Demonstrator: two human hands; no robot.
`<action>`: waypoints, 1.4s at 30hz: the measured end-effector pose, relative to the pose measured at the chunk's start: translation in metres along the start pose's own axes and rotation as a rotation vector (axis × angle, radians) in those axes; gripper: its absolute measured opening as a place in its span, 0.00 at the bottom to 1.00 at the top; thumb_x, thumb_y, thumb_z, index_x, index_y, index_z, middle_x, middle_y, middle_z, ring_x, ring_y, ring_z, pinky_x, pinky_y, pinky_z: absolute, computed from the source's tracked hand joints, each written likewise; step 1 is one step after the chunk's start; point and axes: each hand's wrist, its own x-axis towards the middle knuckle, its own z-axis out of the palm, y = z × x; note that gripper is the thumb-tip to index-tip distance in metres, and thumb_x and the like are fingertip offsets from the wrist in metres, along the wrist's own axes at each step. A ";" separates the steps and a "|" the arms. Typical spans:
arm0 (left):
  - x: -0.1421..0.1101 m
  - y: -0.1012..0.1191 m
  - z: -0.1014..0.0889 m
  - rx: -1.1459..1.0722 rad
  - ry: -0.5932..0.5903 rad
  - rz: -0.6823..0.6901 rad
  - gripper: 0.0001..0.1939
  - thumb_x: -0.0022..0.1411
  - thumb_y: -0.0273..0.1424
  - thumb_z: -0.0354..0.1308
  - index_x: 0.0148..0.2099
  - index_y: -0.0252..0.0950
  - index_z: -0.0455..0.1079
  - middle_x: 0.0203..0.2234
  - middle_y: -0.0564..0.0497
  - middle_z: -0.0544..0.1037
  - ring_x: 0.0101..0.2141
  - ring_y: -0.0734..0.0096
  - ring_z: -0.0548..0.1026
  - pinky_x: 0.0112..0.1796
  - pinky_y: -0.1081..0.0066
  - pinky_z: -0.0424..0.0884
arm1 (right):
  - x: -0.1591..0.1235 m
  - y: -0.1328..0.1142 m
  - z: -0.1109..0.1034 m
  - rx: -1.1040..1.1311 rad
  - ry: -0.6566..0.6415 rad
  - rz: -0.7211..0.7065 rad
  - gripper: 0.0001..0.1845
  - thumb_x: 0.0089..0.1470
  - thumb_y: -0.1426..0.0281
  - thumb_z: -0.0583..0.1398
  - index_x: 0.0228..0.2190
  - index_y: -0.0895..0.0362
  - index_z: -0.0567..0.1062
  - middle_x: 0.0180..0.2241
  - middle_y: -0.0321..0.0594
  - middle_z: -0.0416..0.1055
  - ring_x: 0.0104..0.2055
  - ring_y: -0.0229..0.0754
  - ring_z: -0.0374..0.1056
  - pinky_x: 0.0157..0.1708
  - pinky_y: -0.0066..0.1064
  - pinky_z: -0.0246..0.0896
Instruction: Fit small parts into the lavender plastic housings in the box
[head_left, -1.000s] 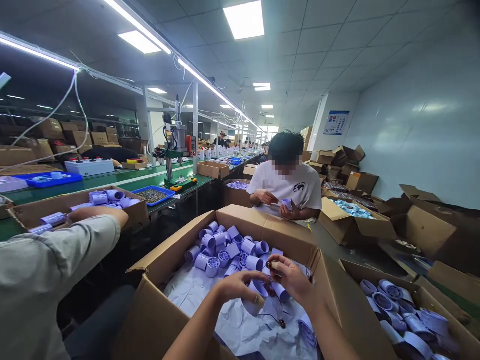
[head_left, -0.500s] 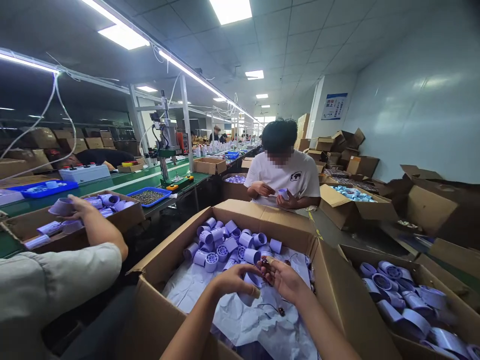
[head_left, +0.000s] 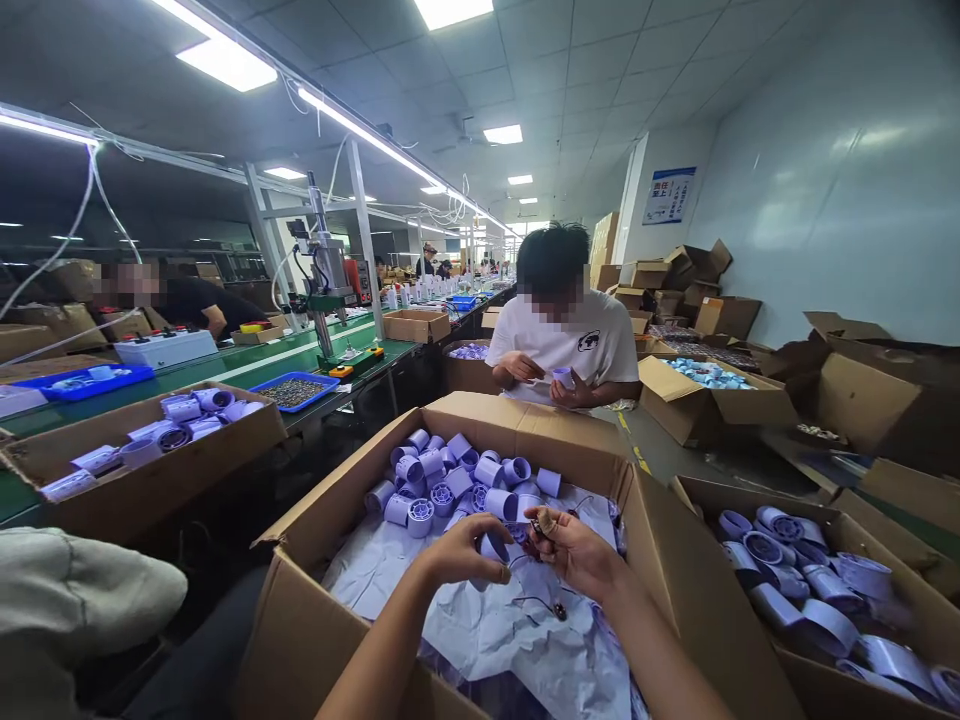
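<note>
Both forearms reach forward over the open cardboard box (head_left: 480, 420). The left hand (head_left: 461, 555) curls loosely closed around a lilac plastic cylinder (head_left: 493, 547), just beside the right hand (head_left: 574, 550), whose fingertips pinch a small dark part (head_left: 538, 526). Beyond both hands lie more lilac cylinders (head_left: 450, 475). No writing on them is legible.
</note>
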 end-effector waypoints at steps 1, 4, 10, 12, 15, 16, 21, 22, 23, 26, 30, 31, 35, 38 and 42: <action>0.000 0.000 0.000 0.013 0.011 0.022 0.18 0.38 0.27 0.68 0.36 0.38 0.75 0.34 0.55 0.73 0.38 0.68 0.69 0.43 0.69 0.66 | -0.001 -0.001 0.001 0.002 -0.005 -0.007 0.18 0.35 0.67 0.73 0.30 0.61 0.77 0.21 0.35 0.72 0.19 0.26 0.63 0.18 0.16 0.57; 0.000 -0.001 -0.001 0.018 0.044 0.069 0.14 0.39 0.29 0.67 0.33 0.37 0.73 0.37 0.53 0.72 0.40 0.67 0.69 0.45 0.68 0.66 | -0.003 -0.002 0.002 0.026 -0.027 -0.051 0.17 0.35 0.67 0.73 0.29 0.59 0.77 0.23 0.35 0.72 0.20 0.27 0.63 0.21 0.17 0.58; 0.001 -0.003 -0.001 0.121 0.092 -0.044 0.16 0.42 0.30 0.66 0.37 0.38 0.72 0.34 0.53 0.71 0.40 0.65 0.66 0.44 0.67 0.65 | -0.008 -0.006 0.001 0.080 -0.092 -0.204 0.20 0.31 0.65 0.74 0.30 0.56 0.77 0.25 0.34 0.70 0.21 0.28 0.59 0.19 0.20 0.57; 0.000 -0.003 0.001 0.111 0.119 -0.078 0.26 0.41 0.30 0.67 0.46 0.40 0.70 0.37 0.52 0.70 0.41 0.65 0.66 0.45 0.67 0.65 | -0.010 -0.006 0.002 0.072 -0.108 -0.231 0.21 0.30 0.63 0.74 0.30 0.55 0.77 0.24 0.33 0.69 0.21 0.29 0.58 0.18 0.20 0.56; 0.000 -0.003 0.002 0.049 0.203 -0.054 0.35 0.40 0.30 0.69 0.53 0.40 0.65 0.44 0.49 0.68 0.43 0.63 0.67 0.47 0.65 0.65 | -0.011 -0.006 0.005 0.041 -0.091 -0.216 0.19 0.30 0.63 0.74 0.28 0.54 0.77 0.24 0.33 0.70 0.21 0.28 0.59 0.20 0.20 0.56; 0.000 -0.003 0.003 0.043 0.238 -0.025 0.35 0.40 0.30 0.69 0.53 0.40 0.64 0.45 0.48 0.68 0.44 0.62 0.67 0.48 0.64 0.65 | -0.012 -0.006 0.006 0.026 -0.074 -0.200 0.19 0.30 0.64 0.74 0.27 0.54 0.77 0.25 0.34 0.71 0.21 0.28 0.60 0.21 0.20 0.57; 0.002 -0.005 0.001 0.018 0.356 0.147 0.32 0.42 0.34 0.70 0.51 0.40 0.66 0.47 0.46 0.71 0.50 0.57 0.66 0.53 0.59 0.61 | -0.019 -0.004 0.016 -0.066 -0.059 -0.191 0.18 0.30 0.62 0.74 0.25 0.54 0.77 0.25 0.35 0.74 0.23 0.31 0.65 0.22 0.22 0.58; 0.002 -0.005 0.000 -0.001 0.370 0.163 0.32 0.42 0.35 0.70 0.51 0.40 0.66 0.48 0.46 0.71 0.51 0.57 0.66 0.54 0.59 0.60 | -0.021 -0.004 0.018 -0.091 -0.089 -0.193 0.18 0.30 0.61 0.74 0.25 0.54 0.77 0.24 0.35 0.74 0.22 0.32 0.66 0.22 0.22 0.57; 0.003 -0.005 0.000 -0.024 0.385 0.172 0.32 0.43 0.36 0.70 0.52 0.40 0.66 0.49 0.46 0.71 0.52 0.56 0.66 0.55 0.59 0.60 | -0.023 -0.003 0.019 -0.118 -0.120 -0.191 0.18 0.30 0.60 0.74 0.25 0.55 0.77 0.24 0.36 0.74 0.22 0.32 0.66 0.21 0.23 0.56; 0.003 -0.004 -0.001 -0.093 0.414 0.177 0.33 0.43 0.35 0.70 0.52 0.39 0.65 0.50 0.45 0.71 0.52 0.57 0.66 0.55 0.60 0.59 | -0.024 -0.002 0.023 -0.197 -0.164 -0.182 0.18 0.32 0.59 0.73 0.25 0.55 0.77 0.23 0.37 0.74 0.21 0.33 0.65 0.20 0.23 0.55; 0.002 0.000 -0.001 -0.097 0.425 0.203 0.31 0.43 0.33 0.70 0.51 0.40 0.67 0.50 0.46 0.70 0.52 0.57 0.67 0.55 0.61 0.60 | -0.019 0.001 0.024 -0.291 -0.148 -0.193 0.16 0.36 0.59 0.71 0.26 0.56 0.77 0.24 0.38 0.74 0.22 0.33 0.66 0.21 0.24 0.55; 0.002 0.001 -0.001 -0.086 0.419 0.220 0.30 0.42 0.33 0.70 0.50 0.40 0.68 0.50 0.46 0.70 0.52 0.57 0.66 0.55 0.61 0.60 | -0.018 0.001 0.024 -0.311 -0.145 -0.189 0.17 0.37 0.59 0.71 0.26 0.57 0.77 0.24 0.38 0.74 0.22 0.33 0.66 0.21 0.24 0.56; 0.001 0.001 -0.001 -0.069 0.377 0.295 0.30 0.39 0.32 0.71 0.48 0.39 0.70 0.47 0.46 0.69 0.49 0.58 0.68 0.51 0.62 0.64 | -0.019 -0.001 0.026 -0.373 -0.123 -0.158 0.18 0.37 0.58 0.71 0.26 0.58 0.77 0.23 0.38 0.74 0.22 0.34 0.66 0.22 0.25 0.57; 0.001 0.000 -0.001 -0.070 0.351 0.326 0.30 0.39 0.32 0.71 0.48 0.39 0.70 0.46 0.47 0.69 0.47 0.60 0.68 0.50 0.63 0.64 | -0.020 -0.002 0.027 -0.401 -0.103 -0.134 0.19 0.36 0.58 0.71 0.26 0.58 0.76 0.23 0.37 0.73 0.23 0.34 0.66 0.22 0.26 0.59; 0.000 0.001 0.000 -0.064 0.341 0.323 0.30 0.39 0.29 0.71 0.48 0.39 0.69 0.46 0.47 0.68 0.47 0.60 0.68 0.50 0.63 0.64 | -0.017 -0.002 0.026 -0.468 -0.051 -0.101 0.21 0.34 0.56 0.71 0.26 0.58 0.76 0.22 0.36 0.73 0.23 0.35 0.67 0.22 0.26 0.59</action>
